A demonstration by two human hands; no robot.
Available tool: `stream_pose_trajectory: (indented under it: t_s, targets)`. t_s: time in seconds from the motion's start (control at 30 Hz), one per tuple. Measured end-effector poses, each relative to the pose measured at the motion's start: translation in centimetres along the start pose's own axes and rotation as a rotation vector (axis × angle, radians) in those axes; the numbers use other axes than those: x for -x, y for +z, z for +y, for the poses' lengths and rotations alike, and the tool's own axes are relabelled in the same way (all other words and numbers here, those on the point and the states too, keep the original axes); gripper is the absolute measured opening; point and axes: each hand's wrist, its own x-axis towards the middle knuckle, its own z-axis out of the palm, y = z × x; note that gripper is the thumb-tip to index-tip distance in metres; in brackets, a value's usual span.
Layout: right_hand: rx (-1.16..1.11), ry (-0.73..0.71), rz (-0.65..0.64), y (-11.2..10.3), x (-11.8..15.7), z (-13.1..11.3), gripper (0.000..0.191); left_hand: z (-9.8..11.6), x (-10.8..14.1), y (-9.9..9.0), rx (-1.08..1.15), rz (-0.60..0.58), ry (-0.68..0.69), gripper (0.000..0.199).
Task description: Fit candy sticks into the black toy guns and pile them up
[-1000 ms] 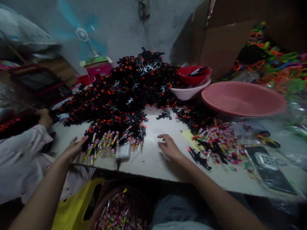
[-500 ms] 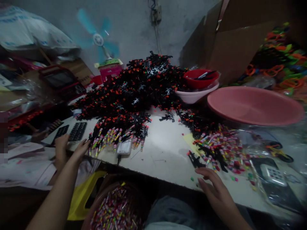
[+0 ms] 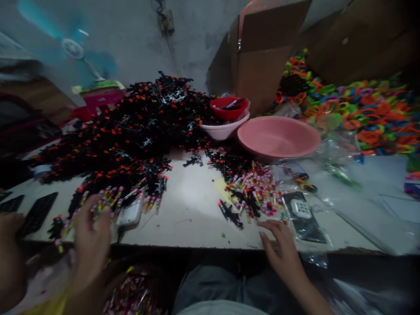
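We've got blk toy guns w/ orange tips + some silvery, pink/yellow/white tubes, red bowl, pale pink bowl, plain pink basin, lt blue fan blades, brn cardboard box, off-white tabletop. We also see orange, green, blue etc. plastic bits, all mixed tbh.

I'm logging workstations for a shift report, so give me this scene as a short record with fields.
Left hand: blurred, at small multicoloured striped tubes; grip unclear
Right hand: open, near the front edge of the white tabletop
Back: heap of small black plastic toy guns with orange bits
Bowls: red plastic bowl above pale pink plastic bowl
Basin: wide pink plastic basin, right of the bowls
Left edge: another person's hand
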Motion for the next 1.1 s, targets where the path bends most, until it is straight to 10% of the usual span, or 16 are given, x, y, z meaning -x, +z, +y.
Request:
stream_pose_trajectory:
  t_s: [0.17,0.37,0.87,0.97,1.1]
  targets:
    - [0.227,0.011,0.015,-0.7,-1.7,0.9,0.024,5.3,9.3,10.5,0.166,-0.596,0.373,0.038]
    - [0.310,-0.028,-0.252,-0.1,-4.1,-0.2,0.031,9.3,13.4,18.2,-0.040,-0.729,0.508,0.041]
    - [0.490,0.025,-0.326,1.9,-2.9,-2.1,0.018,9.7,11.9,18.2,-0.410,-0.657,0.309,0.071]
    - [0.452,0.065,-0.315,2.0,-2.6,-1.7,0.018,9.7,11.3,18.4,-0.246,-0.785,0.209,0.082]
    - [0.450,0.153,-0.256,2.3,-3.0,-1.2,0.027,8.4,10.4,18.0,0.223,-0.898,-0.090,0.042]
